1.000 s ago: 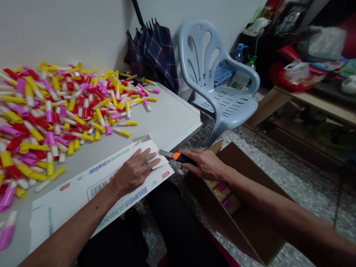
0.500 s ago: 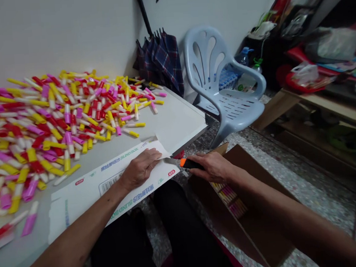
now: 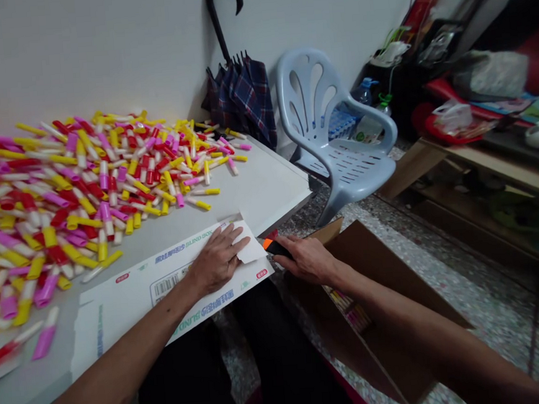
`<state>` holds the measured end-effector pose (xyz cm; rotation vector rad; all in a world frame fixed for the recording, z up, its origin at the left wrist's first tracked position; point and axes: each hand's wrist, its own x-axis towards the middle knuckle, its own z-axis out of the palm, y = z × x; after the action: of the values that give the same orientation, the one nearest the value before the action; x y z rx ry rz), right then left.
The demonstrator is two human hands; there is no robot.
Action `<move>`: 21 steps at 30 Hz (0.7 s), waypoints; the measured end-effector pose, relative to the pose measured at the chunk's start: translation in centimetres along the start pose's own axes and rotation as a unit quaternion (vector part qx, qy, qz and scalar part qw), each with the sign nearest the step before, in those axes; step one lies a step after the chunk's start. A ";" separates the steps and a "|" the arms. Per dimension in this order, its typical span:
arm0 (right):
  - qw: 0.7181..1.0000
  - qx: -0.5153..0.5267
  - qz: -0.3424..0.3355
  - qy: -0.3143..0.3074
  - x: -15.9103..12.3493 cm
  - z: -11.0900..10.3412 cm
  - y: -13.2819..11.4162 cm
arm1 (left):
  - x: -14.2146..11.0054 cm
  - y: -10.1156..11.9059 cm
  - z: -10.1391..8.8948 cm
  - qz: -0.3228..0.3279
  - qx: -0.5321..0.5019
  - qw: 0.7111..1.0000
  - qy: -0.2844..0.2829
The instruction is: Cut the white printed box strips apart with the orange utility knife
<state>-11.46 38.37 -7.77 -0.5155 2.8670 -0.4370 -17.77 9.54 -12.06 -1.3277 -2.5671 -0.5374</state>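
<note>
A flattened white cardboard sheet [image 3: 138, 306] with printed lettering and a barcode lies along the table's near edge, overhanging it above my legs. My left hand [image 3: 216, 262] presses on it with fingers stretched out and spread. At its right end a small white flap [image 3: 251, 251] is folded over, partly under my left fingertips. In my right hand [image 3: 309, 258] is a black utility knife [image 3: 277, 247] with an orange end, held close to the flap's right edge. Whether its blade touches the cardboard I cannot tell.
A big heap of yellow, red, pink and white plastic tubes [image 3: 104, 177] covers the left of the table [image 3: 267, 177]. An open cardboard box [image 3: 389, 298] with rows of tubes stands below my right arm. Behind are a folded plaid umbrella [image 3: 243, 101] and a blue plastic chair [image 3: 340, 153].
My left hand has gone from pinching the sheet's end to lying spread on it. The flap is now folded over. My right hand with the knife has shifted slightly left.
</note>
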 end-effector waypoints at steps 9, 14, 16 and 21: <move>1.000 -0.008 0.004 -0.005 0.9 -0.2 -0.9 | -0.3 -0.7 0.7 0.011 0.019 1.000 -0.010; 0.995 0.009 0.090 0.047 0.1 -0.7 2.8 | -0.6 -0.8 0.6 0.006 -0.015 1.000 -0.017; 0.994 0.027 0.079 0.068 -0.4 -0.8 4.0 | -0.5 -0.7 0.4 -0.008 -0.049 0.999 -0.005; 0.994 0.093 0.009 0.064 -1.4 -0.6 3.7 | 0.4 0.1 -0.7 -0.102 -0.161 0.978 0.088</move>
<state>-11.47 42.33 -8.21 -0.4422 2.9074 -0.7506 -17.91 9.60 -11.29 -1.0481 -2.5578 -1.0966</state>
